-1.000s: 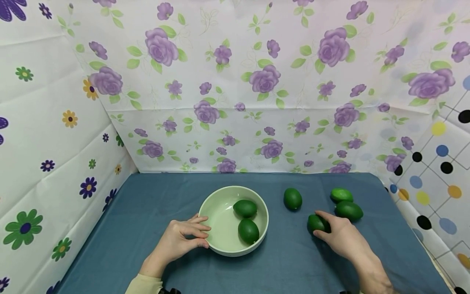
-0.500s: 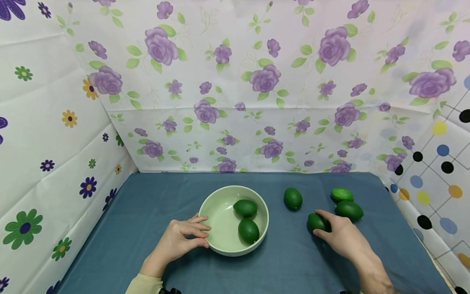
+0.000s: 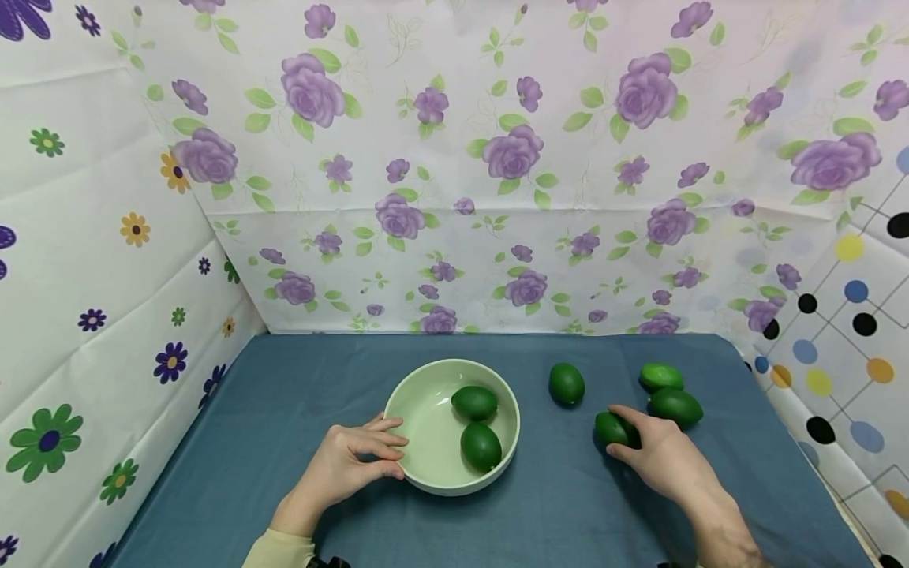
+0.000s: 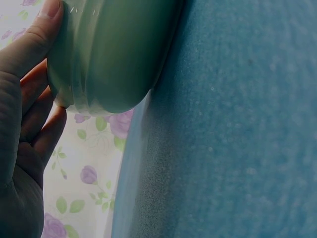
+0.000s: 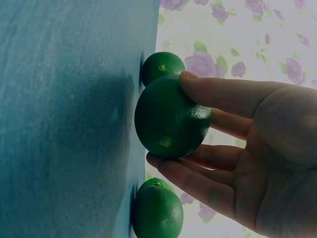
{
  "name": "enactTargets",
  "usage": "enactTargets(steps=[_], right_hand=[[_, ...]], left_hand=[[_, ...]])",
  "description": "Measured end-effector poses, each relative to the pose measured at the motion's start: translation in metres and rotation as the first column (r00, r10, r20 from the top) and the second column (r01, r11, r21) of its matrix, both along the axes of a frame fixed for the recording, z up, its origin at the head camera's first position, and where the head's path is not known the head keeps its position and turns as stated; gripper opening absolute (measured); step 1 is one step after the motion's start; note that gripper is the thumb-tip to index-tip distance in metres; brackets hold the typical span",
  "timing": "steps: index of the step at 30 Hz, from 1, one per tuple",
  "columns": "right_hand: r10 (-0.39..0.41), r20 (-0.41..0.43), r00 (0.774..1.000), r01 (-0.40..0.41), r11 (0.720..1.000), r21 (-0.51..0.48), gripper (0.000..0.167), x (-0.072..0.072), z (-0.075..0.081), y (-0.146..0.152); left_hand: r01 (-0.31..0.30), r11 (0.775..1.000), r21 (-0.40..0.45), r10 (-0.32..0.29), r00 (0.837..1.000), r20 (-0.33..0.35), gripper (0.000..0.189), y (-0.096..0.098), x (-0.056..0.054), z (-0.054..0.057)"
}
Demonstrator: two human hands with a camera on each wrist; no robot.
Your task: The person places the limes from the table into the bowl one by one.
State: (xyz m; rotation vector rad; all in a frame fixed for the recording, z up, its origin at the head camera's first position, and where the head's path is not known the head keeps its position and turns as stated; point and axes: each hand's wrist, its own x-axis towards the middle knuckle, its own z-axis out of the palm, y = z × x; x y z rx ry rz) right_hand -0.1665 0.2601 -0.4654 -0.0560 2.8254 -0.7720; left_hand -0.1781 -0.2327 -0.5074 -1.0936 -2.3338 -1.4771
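My left hand (image 3: 355, 459) holds the left rim of a pale green bowl (image 3: 426, 450), its fingers over the edge and thumb at the near side. Inside the bowl lie two dark green limes, one lime (image 3: 474, 403) behind the other lime (image 3: 480, 446). In the left wrist view the bowl (image 4: 114, 54) stands with its base on the blue cloth. To the right of the bowl my right hand (image 3: 663, 454) grips a lime (image 3: 612, 430) between thumb and fingers. The right wrist view shows this gripped lime (image 5: 166, 116) close to the cloth, thumb on one side and fingers on the other.
A single lime (image 3: 566, 384) lies between the bowl and the right hand, farther back. Beyond the right hand, a lighter lime (image 3: 660, 376) and a darker lime (image 3: 675, 407) sit together. Blue cloth (image 3: 305, 379) covers the table; a floral sheet (image 3: 454, 260) hangs behind it.
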Motion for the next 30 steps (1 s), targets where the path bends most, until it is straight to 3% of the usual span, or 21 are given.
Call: enactTargets(steps=[9, 18, 30], right_hand=[[0.003, -0.014, 1.000, -0.003, 1.000, -0.001, 0.071, 0.000, 0.000, -0.001], [0.015, -0.027, 1.000, -0.015, 1.000, -0.013, 0.071, 0.003, 0.004, -0.005], [0.037, -0.102, 0.994, -0.047, 0.995, -0.089, 0.074, 0.011, 0.019, -0.017]], left_hand=[[0.019, 1.000, 0.012, -0.018, 0.999, -0.027, 0.017, 0.000, -0.001, -0.001], [0.023, 1.000, 0.016, -0.023, 1.000, -0.009, 0.016, 0.000, 0.000, 0.000], [0.016, 1.000, 0.010, -0.016, 1.000, 0.005, 0.017, 0.001, 0.001, 0.001]])
